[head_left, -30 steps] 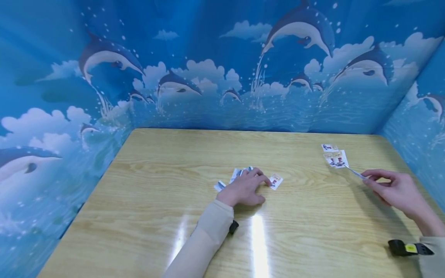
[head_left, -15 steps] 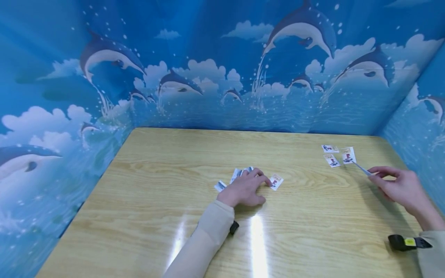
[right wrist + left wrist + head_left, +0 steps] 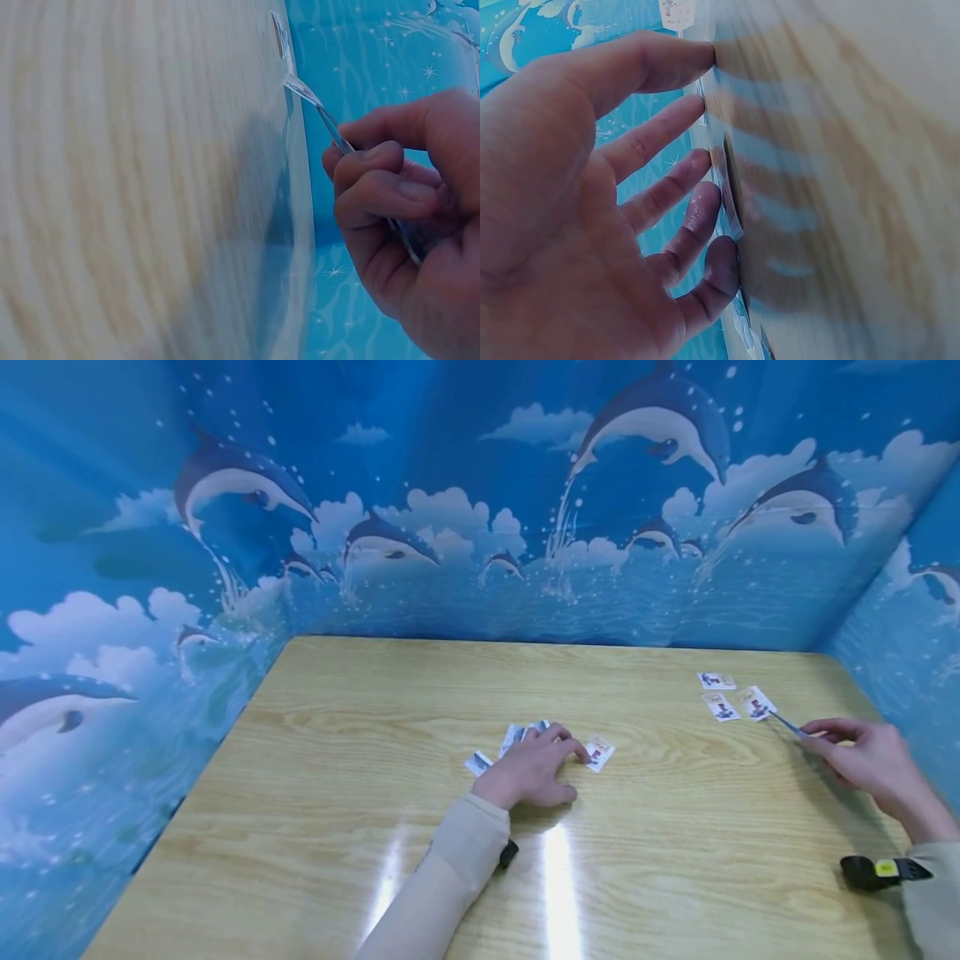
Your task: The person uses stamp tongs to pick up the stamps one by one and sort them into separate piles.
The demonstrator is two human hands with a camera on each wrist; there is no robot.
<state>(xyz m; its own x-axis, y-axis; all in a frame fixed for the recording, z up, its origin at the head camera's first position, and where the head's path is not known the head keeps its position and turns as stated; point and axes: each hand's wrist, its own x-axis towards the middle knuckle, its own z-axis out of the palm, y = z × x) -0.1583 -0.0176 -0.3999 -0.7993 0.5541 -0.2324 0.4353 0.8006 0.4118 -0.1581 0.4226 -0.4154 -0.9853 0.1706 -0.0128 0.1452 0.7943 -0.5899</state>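
My right hand (image 3: 862, 764) pinches a pair of metal tweezers (image 3: 328, 124) between thumb and fingers at the table's right side. At the tweezers' tip is a small printed stamp (image 3: 756, 702), tilted. Two more stamps lie flat close to its left, an upper stamp (image 3: 716, 681) and a lower stamp (image 3: 722, 707). Near the table's middle my left hand (image 3: 532, 768) rests with fingers spread, fingertips touching down. Under and beside it are bluish stamps (image 3: 478, 763), partly hidden by the hand. A reddish stamp (image 3: 599, 753) lies by its index fingertip.
The wood-grain table (image 3: 337, 710) has light glare near the front. A blue dolphin-print curtain (image 3: 450, 585) stands along its back and both sides. Each wrist wears a black strap-on device, such as the right wrist's device (image 3: 870, 872).
My right hand has shifted right with the tweezers, bringing the stamp away from the lower-left stamp it overlapped, then slightly down and turned. My left hand has stayed in place.
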